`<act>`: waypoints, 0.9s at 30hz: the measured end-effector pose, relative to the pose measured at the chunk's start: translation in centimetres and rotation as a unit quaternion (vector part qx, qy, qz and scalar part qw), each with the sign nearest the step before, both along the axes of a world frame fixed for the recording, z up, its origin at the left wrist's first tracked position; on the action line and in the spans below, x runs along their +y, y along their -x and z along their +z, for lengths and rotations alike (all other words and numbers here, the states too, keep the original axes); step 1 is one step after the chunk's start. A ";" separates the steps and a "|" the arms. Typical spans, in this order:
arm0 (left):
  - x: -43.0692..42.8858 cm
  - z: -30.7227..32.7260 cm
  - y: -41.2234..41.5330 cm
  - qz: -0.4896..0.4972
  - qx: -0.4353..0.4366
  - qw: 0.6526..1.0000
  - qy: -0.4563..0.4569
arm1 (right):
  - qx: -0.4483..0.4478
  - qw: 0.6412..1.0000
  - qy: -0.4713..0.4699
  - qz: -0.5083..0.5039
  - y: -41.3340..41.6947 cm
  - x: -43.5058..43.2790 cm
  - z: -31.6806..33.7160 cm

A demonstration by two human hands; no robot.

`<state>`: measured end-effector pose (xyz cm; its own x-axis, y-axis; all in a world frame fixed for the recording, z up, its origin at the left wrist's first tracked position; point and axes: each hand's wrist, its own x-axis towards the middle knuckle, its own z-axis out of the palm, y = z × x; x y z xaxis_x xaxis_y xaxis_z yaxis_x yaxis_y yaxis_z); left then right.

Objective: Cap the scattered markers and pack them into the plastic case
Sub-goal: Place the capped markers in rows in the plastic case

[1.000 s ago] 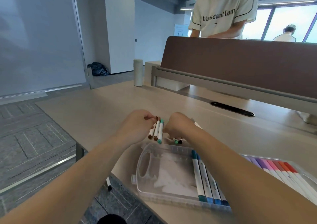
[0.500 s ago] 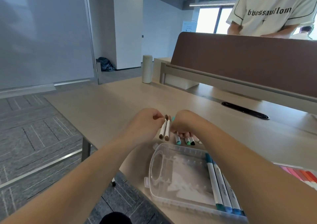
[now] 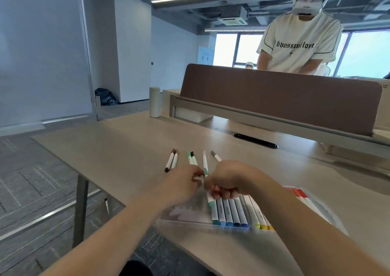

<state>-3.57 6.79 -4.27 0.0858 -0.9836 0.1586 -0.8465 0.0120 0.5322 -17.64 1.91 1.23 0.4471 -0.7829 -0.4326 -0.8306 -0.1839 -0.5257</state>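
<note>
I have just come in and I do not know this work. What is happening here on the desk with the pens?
A person is packing markers into a clear plastic case on the desk. Both hands meet above the case: the left hand and the right hand pinch a white marker between them, probably capping it. A row of blue markers already lies in the case. Several markers still lie loose on the desk beyond the hands, among them a brown pair and a grey one.
</note>
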 end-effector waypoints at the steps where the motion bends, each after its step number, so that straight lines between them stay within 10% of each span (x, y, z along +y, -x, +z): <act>1: 0.2 -0.2 0.4 -0.012 -0.011 1.000 -0.011 | -0.004 1.000 -0.009 0.004 0.3 0.4 -0.2; 21: 0.3 -0.3 0.2 -0.125 -0.155 0.977 -0.082 | 0.103 0.992 0.025 0.062 0.8 -0.3 -1.2; 27: -0.6 -0.6 -0.8 -0.122 -0.066 0.987 -0.082 | 0.095 0.992 0.046 0.075 0.5 -1.6 -1.6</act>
